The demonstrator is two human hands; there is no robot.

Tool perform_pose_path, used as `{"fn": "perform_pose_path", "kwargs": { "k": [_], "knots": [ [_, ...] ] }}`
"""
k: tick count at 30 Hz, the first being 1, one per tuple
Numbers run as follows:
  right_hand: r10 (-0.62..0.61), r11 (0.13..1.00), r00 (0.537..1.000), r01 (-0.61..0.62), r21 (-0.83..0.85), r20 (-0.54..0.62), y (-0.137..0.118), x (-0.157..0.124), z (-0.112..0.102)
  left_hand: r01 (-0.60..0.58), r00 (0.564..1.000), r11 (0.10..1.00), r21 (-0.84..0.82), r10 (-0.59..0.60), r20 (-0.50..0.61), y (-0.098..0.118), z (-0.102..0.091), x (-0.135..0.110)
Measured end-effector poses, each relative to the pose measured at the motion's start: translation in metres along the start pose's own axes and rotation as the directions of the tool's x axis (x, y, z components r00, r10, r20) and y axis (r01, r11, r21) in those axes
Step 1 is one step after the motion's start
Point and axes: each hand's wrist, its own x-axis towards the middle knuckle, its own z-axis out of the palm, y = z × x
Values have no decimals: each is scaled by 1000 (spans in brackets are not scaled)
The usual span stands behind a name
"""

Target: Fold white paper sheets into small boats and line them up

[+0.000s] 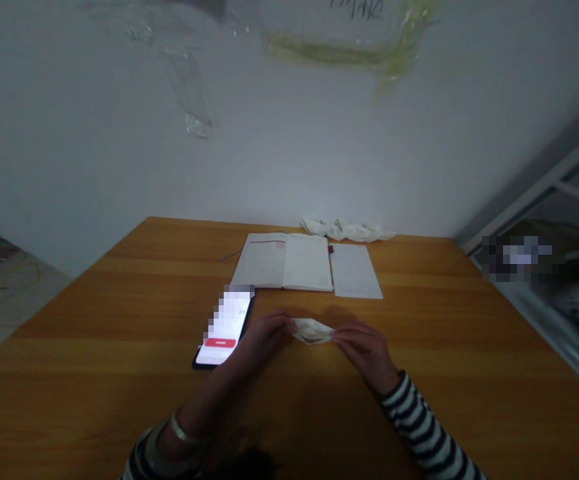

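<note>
Between my two hands, a small folded piece of white paper [312, 331] is held by its opposite ends, just above the wooden table [134, 300]. My left hand [273, 331] pinches the left end, and my right hand [364, 347] has the right end between thumb and fingers. The paper bulges a little in the middle; whether it is tissue or stiffer paper I cannot tell. A lit phone [220, 327] lies to the left of my left hand, partly behind the forearm.
Beyond my hands lies an open notebook [306, 263], with a loose white sheet [356, 271] at its right. Several crumpled or folded white paper pieces [348, 230] sit in a row along the wall [279, 147]. A metal-framed rack [534, 187] stands beyond the table's right edge.
</note>
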Motion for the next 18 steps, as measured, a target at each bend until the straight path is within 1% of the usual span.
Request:
{"fn": "perform_pose_path", "kwargs": {
  "k": [3,6,8,10,11,12,13,14,15,16,17,18],
  "knots": [
    [-26,999,999,26,-32,22,-1,-1,3,26,1000,999,-29,-26,-11,-3,-2,1],
    [-19,999,999,20,-33,50,-2,-1,7,57,997,997,-56,-60,-41,-5,-5,2],
    [-10,1000,998,11,-20,66,-2,3,8,74,991,995,-72,-81,-103,-5,-6,3],
    [-8,1000,997,9,-13,74,-1,15,6,86,973,991,-107,-106,-206,-4,-7,4],
    [-5,1000,997,7,-19,81,1,25,3,86,952,989,-117,-116,-283,-2,-7,4],
    [-6,1000,997,8,-28,71,4,39,0,82,921,990,-114,-119,-372,-1,-8,4],
    [-6,998,999,9,-60,44,8,56,-4,74,881,993,-97,-110,-460,2,-9,4],
    [8,994,999,-3,-113,41,13,76,-7,65,839,996,-69,-92,-536,4,-10,4],
    [7,985,1000,-2,-174,29,19,99,-9,55,801,998,-39,-68,-594,7,-10,3],
    [7,968,1000,0,-250,28,25,124,-9,47,777,999,-15,-46,-628,9,-11,3],
    [18,938,999,-7,-346,28,32,149,-7,40,768,999,2,-30,-640,11,-11,3],
    [54,887,998,-38,-461,23,39,175,-3,35,768,999,14,-18,-640,13,-11,3]
  ]
}}
